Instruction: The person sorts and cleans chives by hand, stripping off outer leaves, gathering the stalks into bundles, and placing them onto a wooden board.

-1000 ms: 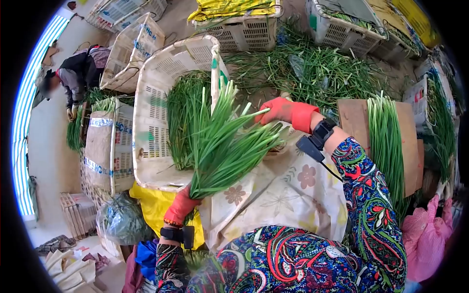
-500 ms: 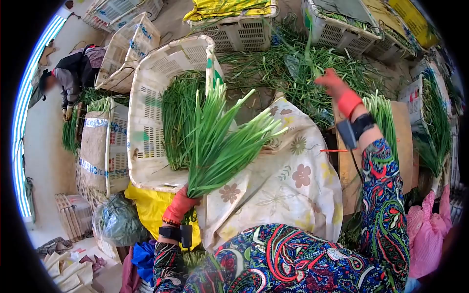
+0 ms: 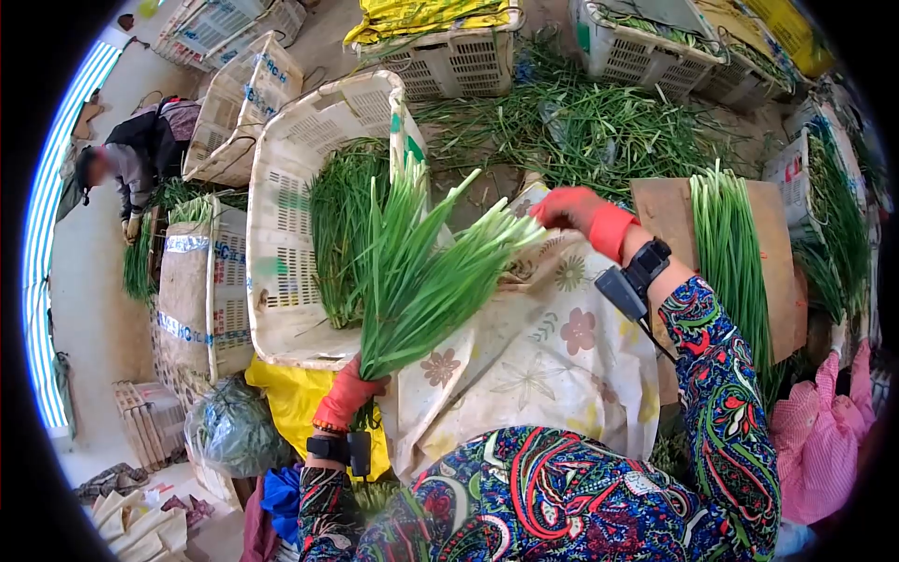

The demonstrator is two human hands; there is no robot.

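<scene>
A fanned bunch of garlic chives [image 3: 426, 300] leans over my lap, its leafy ends low and its pale stem ends up to the right. My left hand [image 3: 354, 389], in a red glove, is closed around the leafy end. My right hand [image 3: 573, 214], also red-gloved, has its fingers bent together at the pale stem tips; how many stalks they pinch is hidden. Under the bunch a flowered cloth [image 3: 524, 375] covers my lap. To the left, a white plastic crate [image 3: 267, 328] holds more chives [image 3: 351, 234].
More chives [image 3: 735, 253] lie on a brown board [image 3: 670, 201] at right. Loose green leaves [image 3: 609, 131] litter the floor ahead. Filled crates [image 3: 459, 66] stand at the back. A co-worker [image 3: 140, 155] bends at far left; a pink-checked sleeve [image 3: 815, 440] shows at right.
My right hand has come from out over the leaf litter, down and left to the pale stem ends. The left hand and its bunch have hardly moved.
</scene>
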